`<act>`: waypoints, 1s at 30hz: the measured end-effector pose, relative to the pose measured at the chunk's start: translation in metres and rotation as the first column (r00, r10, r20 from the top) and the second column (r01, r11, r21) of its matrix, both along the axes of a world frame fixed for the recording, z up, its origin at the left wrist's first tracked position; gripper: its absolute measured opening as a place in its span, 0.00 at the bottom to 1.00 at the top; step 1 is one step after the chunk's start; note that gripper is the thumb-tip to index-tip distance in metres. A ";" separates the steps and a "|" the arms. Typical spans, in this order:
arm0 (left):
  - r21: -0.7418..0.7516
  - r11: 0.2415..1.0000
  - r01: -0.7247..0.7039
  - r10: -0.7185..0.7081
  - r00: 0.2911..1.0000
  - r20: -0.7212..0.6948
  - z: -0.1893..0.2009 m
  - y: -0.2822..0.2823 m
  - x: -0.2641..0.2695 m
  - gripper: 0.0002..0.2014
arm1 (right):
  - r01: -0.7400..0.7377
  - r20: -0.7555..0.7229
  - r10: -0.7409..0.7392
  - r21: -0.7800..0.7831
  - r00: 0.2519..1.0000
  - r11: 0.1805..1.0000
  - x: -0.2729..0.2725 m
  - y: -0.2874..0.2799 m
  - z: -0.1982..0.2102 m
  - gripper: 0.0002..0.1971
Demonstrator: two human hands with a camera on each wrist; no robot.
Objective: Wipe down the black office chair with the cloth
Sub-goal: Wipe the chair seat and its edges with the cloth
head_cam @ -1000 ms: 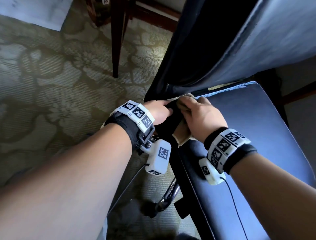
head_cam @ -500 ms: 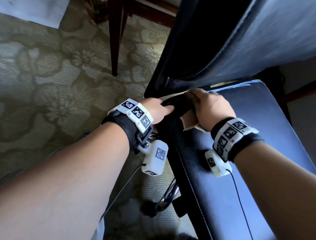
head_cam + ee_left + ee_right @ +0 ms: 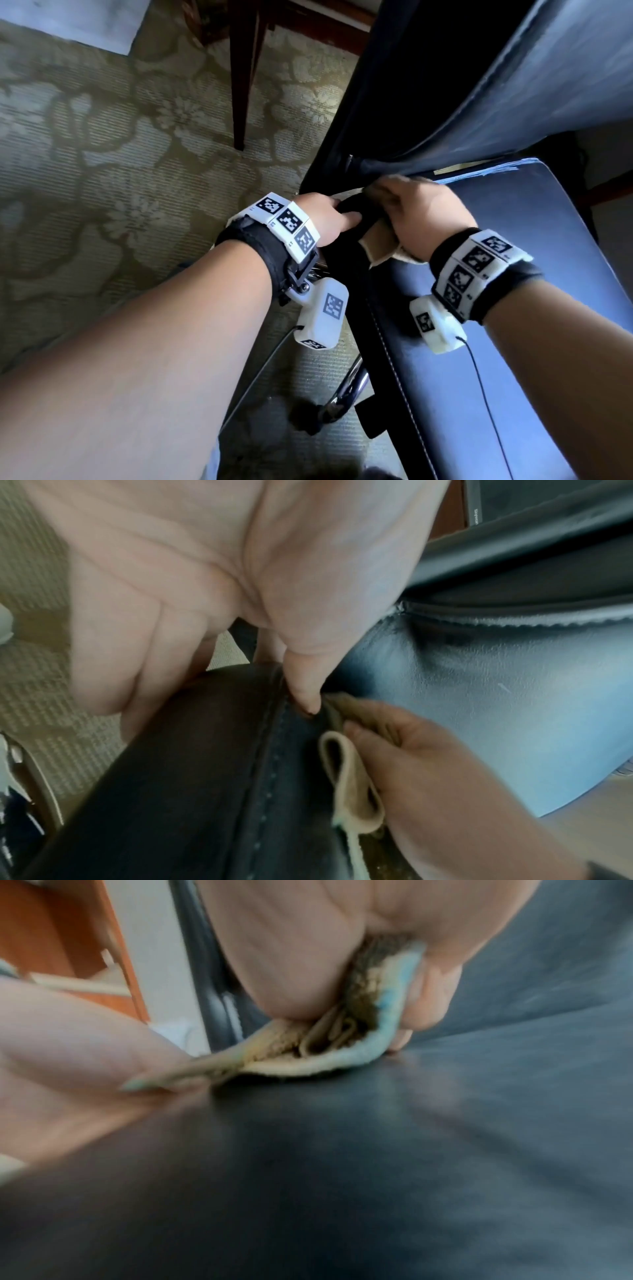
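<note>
The black office chair's seat (image 3: 513, 308) fills the right of the head view, its backrest (image 3: 462, 85) rising above. My right hand (image 3: 418, 212) grips a folded beige cloth (image 3: 378, 245) and presses it on the seat's rear left corner, under the backrest. The cloth (image 3: 342, 1047) bunches inside the curled fingers. My left hand (image 3: 329, 219) grips the seat's left edge, thumb on top. In the left wrist view the thumb (image 3: 301, 680) lies on the stitched seam beside the cloth (image 3: 349, 791).
Patterned carpet (image 3: 120, 171) lies to the left. A dark wooden furniture leg (image 3: 241, 85) stands on it behind the chair. The chair's chrome base arm (image 3: 346, 394) shows under the seat edge. Wooden furniture (image 3: 68, 942) sits at the far side.
My right hand has slid the cloth away along the seat, up to the rear corner under the backrest. The left hand keeps its hold on the seat edge.
</note>
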State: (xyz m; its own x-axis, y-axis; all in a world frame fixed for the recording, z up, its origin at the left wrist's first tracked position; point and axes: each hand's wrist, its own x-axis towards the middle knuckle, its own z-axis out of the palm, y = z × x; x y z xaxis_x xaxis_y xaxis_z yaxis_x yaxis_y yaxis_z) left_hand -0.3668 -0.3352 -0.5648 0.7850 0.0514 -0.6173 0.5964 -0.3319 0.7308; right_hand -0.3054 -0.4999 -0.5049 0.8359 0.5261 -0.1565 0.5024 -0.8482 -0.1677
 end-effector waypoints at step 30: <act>0.135 0.989 -0.059 0.062 0.998 -0.016 0.019 0.032 -0.078 0.46 | 0.563 -0.503 -0.275 0.614 0.819 0.554 -0.137 -0.026 -0.016 0.14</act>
State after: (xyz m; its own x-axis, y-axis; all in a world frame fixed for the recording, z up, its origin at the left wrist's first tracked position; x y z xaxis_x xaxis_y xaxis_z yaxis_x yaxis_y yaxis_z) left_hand -0.4445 -0.3029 -0.5458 0.7655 0.1824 -0.6171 0.6326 -0.3891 0.6697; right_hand -0.4424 -0.5254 -0.5213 0.9637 0.1846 -0.1930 -0.0841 -0.4761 -0.8754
